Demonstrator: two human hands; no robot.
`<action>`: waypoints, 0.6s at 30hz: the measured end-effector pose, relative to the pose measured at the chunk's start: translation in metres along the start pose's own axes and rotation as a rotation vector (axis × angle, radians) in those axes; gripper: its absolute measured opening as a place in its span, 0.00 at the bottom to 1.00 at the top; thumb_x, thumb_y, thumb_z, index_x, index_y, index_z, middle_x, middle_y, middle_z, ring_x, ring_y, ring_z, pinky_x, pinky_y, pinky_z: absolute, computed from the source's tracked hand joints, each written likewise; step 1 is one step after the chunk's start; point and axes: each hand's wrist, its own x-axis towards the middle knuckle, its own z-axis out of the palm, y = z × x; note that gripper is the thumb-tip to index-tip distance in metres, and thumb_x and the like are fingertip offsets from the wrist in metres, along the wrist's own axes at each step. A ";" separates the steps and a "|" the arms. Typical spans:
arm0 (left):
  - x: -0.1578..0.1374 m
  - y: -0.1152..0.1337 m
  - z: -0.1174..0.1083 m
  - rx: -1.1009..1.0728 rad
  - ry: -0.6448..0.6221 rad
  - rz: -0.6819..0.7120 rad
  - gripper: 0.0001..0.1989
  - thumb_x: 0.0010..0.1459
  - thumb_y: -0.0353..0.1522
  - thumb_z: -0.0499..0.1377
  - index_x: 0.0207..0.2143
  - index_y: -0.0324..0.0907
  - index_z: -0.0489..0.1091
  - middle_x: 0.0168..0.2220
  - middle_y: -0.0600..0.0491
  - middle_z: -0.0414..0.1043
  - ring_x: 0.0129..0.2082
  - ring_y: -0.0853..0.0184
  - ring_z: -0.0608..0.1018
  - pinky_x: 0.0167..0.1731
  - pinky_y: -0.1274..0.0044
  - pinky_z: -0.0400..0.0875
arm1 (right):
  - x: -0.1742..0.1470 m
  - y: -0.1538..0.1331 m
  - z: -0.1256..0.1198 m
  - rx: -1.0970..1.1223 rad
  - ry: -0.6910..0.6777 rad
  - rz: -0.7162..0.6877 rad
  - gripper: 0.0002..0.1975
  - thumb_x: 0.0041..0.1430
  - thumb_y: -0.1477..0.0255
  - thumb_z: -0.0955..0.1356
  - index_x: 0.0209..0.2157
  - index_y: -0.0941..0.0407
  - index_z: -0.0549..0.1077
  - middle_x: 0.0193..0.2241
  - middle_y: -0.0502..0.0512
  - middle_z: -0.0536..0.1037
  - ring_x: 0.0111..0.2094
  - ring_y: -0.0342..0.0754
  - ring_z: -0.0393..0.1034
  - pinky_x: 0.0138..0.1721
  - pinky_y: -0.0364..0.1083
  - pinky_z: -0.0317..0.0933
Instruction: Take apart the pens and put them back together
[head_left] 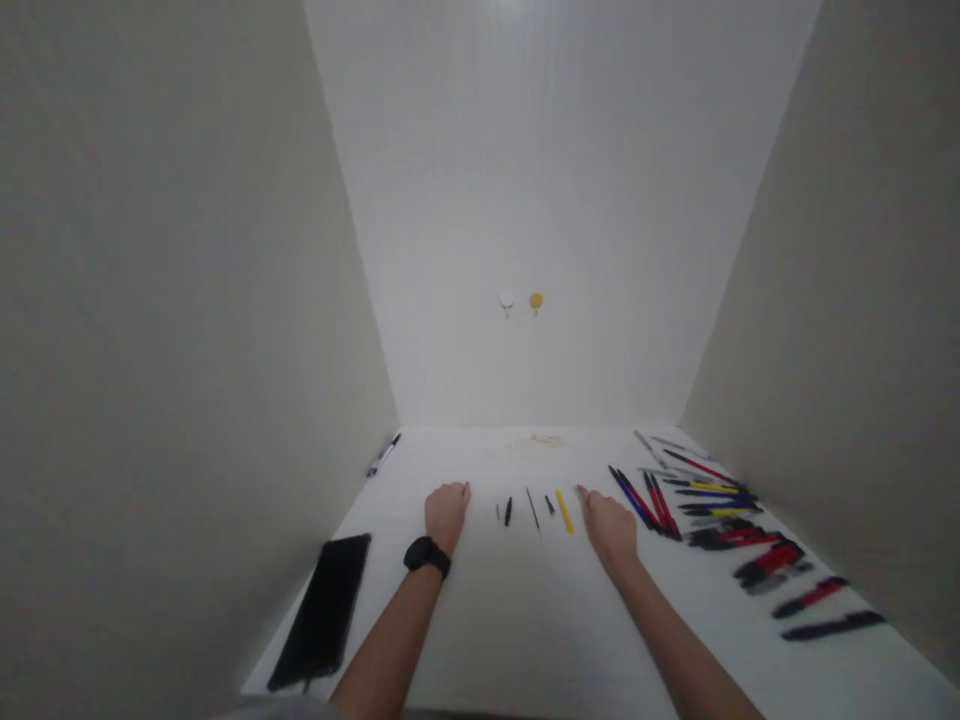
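Observation:
My left hand (pixel 445 511), with a black watch (pixel 427 556) on its wrist, rests on the white table as a closed fist, nothing showing in it. On the other side, my right hand (pixel 610 527) is also closed, its thumb side toward the middle; no object shows in it. Between them lies a row of separated pen parts: a tiny spring-like piece (pixel 498 512), a black pen tip piece (pixel 508 512), a thin dark ink refill (pixel 532 509), a small black part (pixel 550 505) and a yellow pen barrel (pixel 564 511). The barrel lies nearest my right hand, not touching it.
Many pens in red, blue, black and yellow (pixel 709 490) lie along the right side. A black phone or tablet (pixel 321 612) lies at front left, a pen (pixel 384 455) at back left. Panels close in both sides. Two round hooks (pixel 507 299) hang on the back wall.

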 end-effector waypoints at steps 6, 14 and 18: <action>-0.002 -0.001 -0.003 -0.052 -0.025 0.020 0.24 0.66 0.38 0.41 0.34 0.39 0.75 0.34 0.44 0.76 0.35 0.62 0.78 0.33 0.74 0.65 | 0.000 0.002 0.005 -0.023 0.052 -0.007 0.26 0.68 0.61 0.52 0.34 0.61 0.74 0.29 0.65 0.79 0.33 0.52 0.76 0.32 0.45 0.63; 0.007 -0.005 0.004 -0.020 -0.024 0.024 0.24 0.65 0.39 0.41 0.34 0.41 0.75 0.34 0.45 0.76 0.36 0.62 0.77 0.34 0.74 0.63 | 0.004 0.002 0.010 0.002 0.033 -0.009 0.26 0.68 0.61 0.53 0.31 0.60 0.75 0.28 0.64 0.79 0.32 0.54 0.76 0.31 0.46 0.62; 0.006 -0.004 0.004 -0.025 -0.030 0.002 0.25 0.65 0.41 0.41 0.35 0.40 0.75 0.34 0.45 0.76 0.36 0.63 0.76 0.34 0.75 0.62 | 0.004 0.002 0.008 0.016 0.025 -0.006 0.27 0.68 0.62 0.53 0.30 0.61 0.76 0.29 0.65 0.79 0.33 0.54 0.76 0.32 0.46 0.62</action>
